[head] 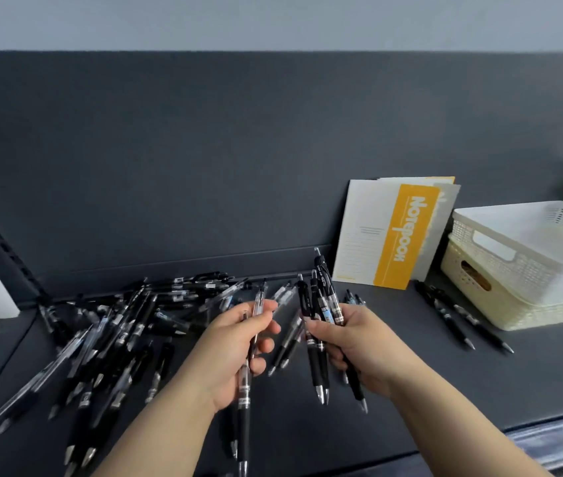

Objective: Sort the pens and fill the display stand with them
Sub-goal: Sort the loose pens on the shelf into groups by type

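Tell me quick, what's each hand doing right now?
Left hand: closed, gripping a single pen.
Right hand: closed, gripping a bundle of pens.

One wide-angle camera is sitting on the person's head, facing forward and tilting down over the dark shelf toward its back panel, which is filling the upper half of the frame. It is working at close range: both forearms are entering from the bottom edge, and the left hand with its pen and the right hand with its bundle of pens are sitting in the lower middle.
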Action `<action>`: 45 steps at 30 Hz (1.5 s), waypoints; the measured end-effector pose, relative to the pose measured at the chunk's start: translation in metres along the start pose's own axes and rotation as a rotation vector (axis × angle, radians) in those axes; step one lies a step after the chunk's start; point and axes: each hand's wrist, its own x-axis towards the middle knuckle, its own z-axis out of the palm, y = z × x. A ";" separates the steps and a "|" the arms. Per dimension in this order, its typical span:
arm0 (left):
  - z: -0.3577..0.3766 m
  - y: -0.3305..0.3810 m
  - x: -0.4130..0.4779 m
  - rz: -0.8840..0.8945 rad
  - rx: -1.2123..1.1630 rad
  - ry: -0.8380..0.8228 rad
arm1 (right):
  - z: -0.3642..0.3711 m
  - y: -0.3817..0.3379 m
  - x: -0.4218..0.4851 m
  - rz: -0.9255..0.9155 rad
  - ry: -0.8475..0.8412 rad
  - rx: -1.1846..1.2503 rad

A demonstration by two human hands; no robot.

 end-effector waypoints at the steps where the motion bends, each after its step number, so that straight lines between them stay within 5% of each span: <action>1: 0.006 -0.002 0.002 -0.011 -0.008 -0.002 | -0.012 0.001 -0.002 0.010 0.020 -0.063; 11: 0.054 -0.020 0.027 -0.012 -0.077 0.060 | -0.126 0.014 -0.013 0.113 0.249 -0.327; 17: 0.086 -0.026 0.039 -0.012 -0.061 0.065 | -0.165 0.007 0.003 0.123 0.417 -0.924; 26: 0.112 -0.034 0.048 -0.003 -0.051 0.086 | -0.186 0.029 0.022 0.086 0.489 -1.212; 30: 0.118 -0.038 0.051 -0.008 -0.069 0.102 | -0.190 0.017 0.010 0.030 0.482 -0.989; 34: 0.126 -0.038 0.052 -0.071 -0.176 0.048 | -0.170 0.004 -0.005 0.111 0.185 0.067; 37: 0.131 -0.038 0.051 -0.088 -0.183 0.013 | -0.157 0.005 -0.006 0.162 0.026 0.357; 39: 0.132 -0.039 0.049 -0.085 -0.169 0.005 | -0.157 0.009 -0.004 0.161 0.065 0.231; 45: 0.125 -0.043 0.049 -0.075 -0.177 0.037 | -0.182 0.015 0.000 0.046 0.373 -0.921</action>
